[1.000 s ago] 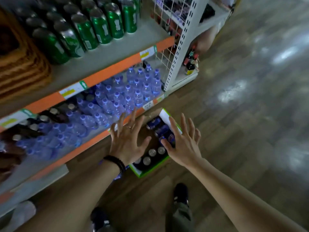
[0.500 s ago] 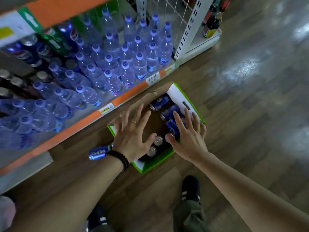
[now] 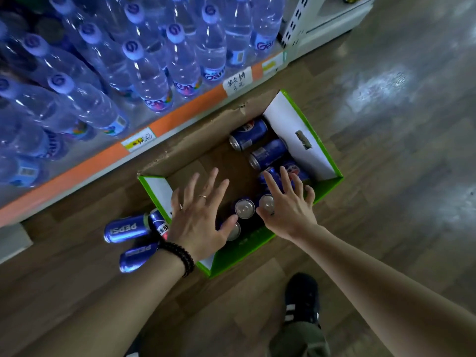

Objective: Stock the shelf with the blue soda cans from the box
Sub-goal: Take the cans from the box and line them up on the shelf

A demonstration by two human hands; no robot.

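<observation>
"PEPSI" reads on the blue soda cans (image 3: 126,229).

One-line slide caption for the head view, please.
Both open hands, left and right, reach into the green box of blue cans.

Both forearms reach forward and down, side by side. The left hand (image 3: 199,217) and right hand (image 3: 288,211) hold nothing, palms down, fingers spread wide.
</observation>
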